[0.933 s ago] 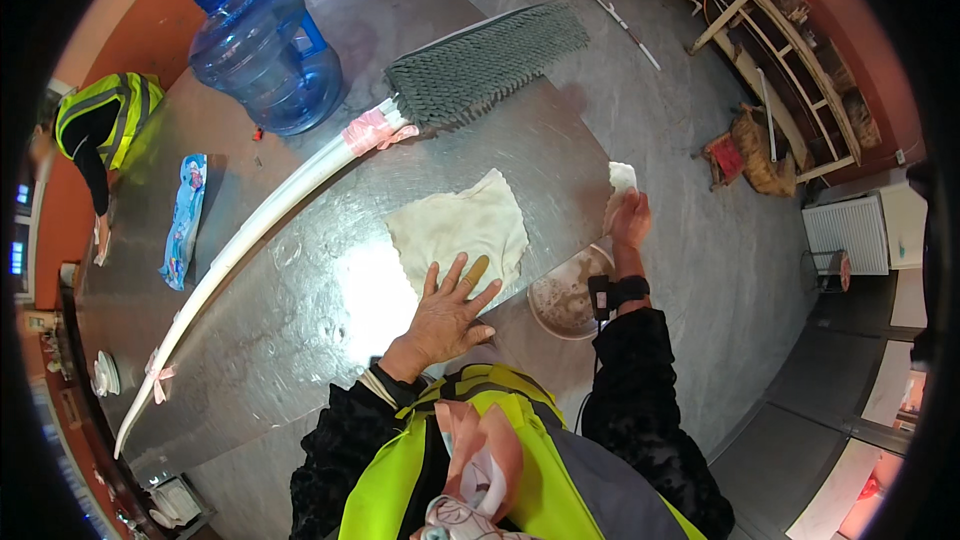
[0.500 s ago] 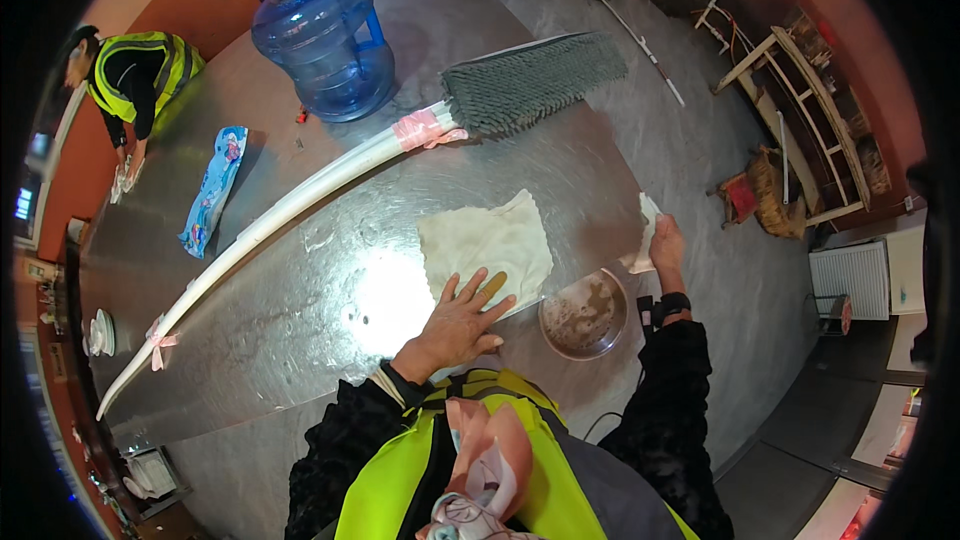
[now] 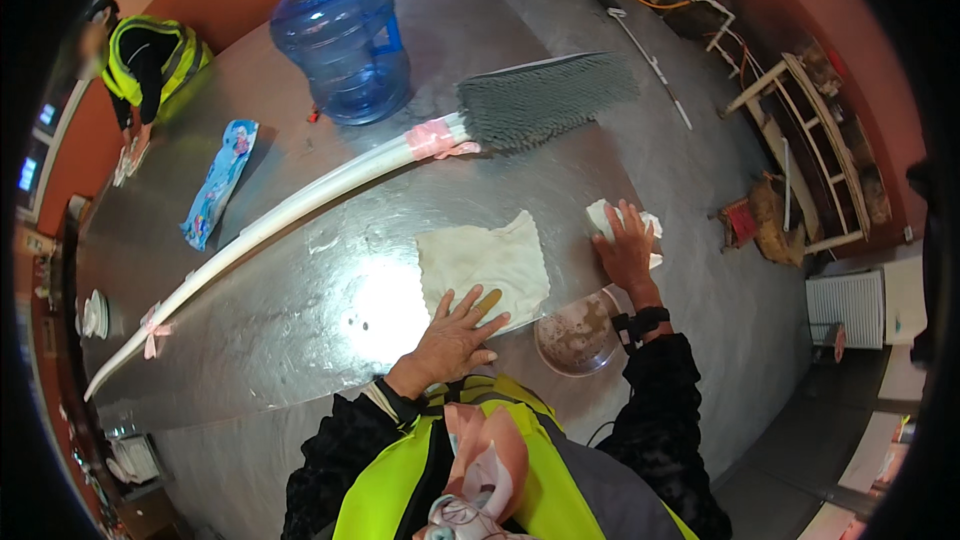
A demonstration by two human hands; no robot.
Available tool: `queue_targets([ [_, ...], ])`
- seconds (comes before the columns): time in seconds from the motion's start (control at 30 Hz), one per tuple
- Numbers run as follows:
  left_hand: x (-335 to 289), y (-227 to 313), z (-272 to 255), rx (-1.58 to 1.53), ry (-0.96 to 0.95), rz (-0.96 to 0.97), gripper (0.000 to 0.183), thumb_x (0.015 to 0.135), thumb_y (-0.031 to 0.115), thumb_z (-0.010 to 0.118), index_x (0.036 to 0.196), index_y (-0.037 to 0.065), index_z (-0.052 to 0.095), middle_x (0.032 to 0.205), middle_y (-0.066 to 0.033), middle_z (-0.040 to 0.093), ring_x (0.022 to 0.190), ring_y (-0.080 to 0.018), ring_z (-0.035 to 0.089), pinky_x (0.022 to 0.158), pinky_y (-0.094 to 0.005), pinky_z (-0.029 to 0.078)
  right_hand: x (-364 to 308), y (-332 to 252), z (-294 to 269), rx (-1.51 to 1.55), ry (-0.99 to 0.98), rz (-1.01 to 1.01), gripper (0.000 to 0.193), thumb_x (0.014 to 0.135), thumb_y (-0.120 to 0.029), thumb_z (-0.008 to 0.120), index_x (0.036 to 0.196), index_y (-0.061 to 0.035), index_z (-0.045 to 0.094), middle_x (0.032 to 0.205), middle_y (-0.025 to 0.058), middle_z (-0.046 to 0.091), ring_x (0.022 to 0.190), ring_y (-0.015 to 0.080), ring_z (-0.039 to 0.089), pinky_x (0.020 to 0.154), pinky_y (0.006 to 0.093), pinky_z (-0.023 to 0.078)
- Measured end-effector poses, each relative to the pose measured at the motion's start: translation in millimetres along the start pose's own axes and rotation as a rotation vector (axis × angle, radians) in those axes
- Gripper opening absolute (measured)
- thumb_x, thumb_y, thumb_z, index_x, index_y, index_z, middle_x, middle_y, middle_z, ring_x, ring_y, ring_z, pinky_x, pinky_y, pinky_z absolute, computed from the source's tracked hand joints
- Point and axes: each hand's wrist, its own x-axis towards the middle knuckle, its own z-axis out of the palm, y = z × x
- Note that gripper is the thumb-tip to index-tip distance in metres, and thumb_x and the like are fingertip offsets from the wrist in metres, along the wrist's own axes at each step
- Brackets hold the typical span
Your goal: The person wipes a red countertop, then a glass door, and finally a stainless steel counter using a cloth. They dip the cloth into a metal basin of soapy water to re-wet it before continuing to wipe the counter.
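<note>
Right hand flat on white rag — table edge

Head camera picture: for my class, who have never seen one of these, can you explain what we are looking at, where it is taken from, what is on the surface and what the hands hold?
The picture comes from a wide fisheye camera worn on a person's head, looking down, so straight edges bend. There is no machine, only bare hands. The left hand lies flat on the edge of a pale cloth spread on a shiny metal table. The right hand presses a small white rag onto the table. Near that wrist sits a clear bowl. Farther off lie a long white-handled brush, a blue water jug and a blue packet. Another person in a yellow vest works at the far end.
</note>
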Motion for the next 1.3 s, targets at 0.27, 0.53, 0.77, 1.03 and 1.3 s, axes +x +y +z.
queue_targets([
  [0.27,-8,-10,2,-0.022,0.044,-0.058,0.064,0.099,0.056,0.045,0.155,0.027,0.035,0.164,-0.0103,0.023,0.153,-0.0359,0.013,0.119,-0.0608,0.010,18,-10,7,0.105,0.043,-0.125,0.058,0.093,-0.026,0.060,0.145,-0.0045,0.045,0.154,0.0240,0.037,0.143,0.0408,0.033,0.115,0.0603,0.021],
  [0.53,-33,-19,1,-0.004,0.089,-0.125,0.064,0.098,0.053,0.048,0.155,0.027,0.034,0.164,-0.0087,0.022,0.152,-0.0347,0.014,0.120,-0.0586,0.011,22,-42,36,0.116,0.071,0.069,0.057,0.097,-0.026,0.059,0.143,0.0028,0.044,0.153,0.0313,0.032,0.142,0.0497,0.029,0.117,0.0545,0.022],
  [0.77,-59,-25,1,0.000,0.097,-0.244,0.066,0.095,0.047,0.056,0.154,0.026,0.036,0.165,-0.0085,0.021,0.152,-0.0339,0.014,0.121,-0.0574,0.012,74,-136,77,0.312,0.045,-0.310,0.055,0.096,-0.025,0.059,0.142,0.0018,0.046,0.154,0.0294,0.033,0.144,0.0469,0.027,0.116,0.0538,0.023],
  [1.03,-119,-31,19,-0.037,0.340,-0.360,0.072,0.087,0.041,0.066,0.151,0.021,0.040,0.162,-0.0125,0.024,0.150,-0.0359,0.020,0.117,-0.0577,0.021,91,-244,95,0.335,-0.222,-0.487,0.056,0.099,-0.030,0.054,0.146,-0.0019,0.043,0.159,0.0213,0.030,0.148,0.0390,0.024,0.119,0.0522,0.018],
  [1.3,-195,-31,16,-0.146,0.515,-0.407,0.063,0.082,0.027,0.073,0.140,0.013,0.052,0.159,-0.0158,0.031,0.147,-0.0376,0.027,0.115,-0.0519,0.027,73,-386,94,0.319,-0.390,-0.747,0.062,0.100,-0.034,0.051,0.152,-0.0045,0.036,0.161,0.0223,0.025,0.150,0.0394,0.017,0.120,0.0552,0.012],
])
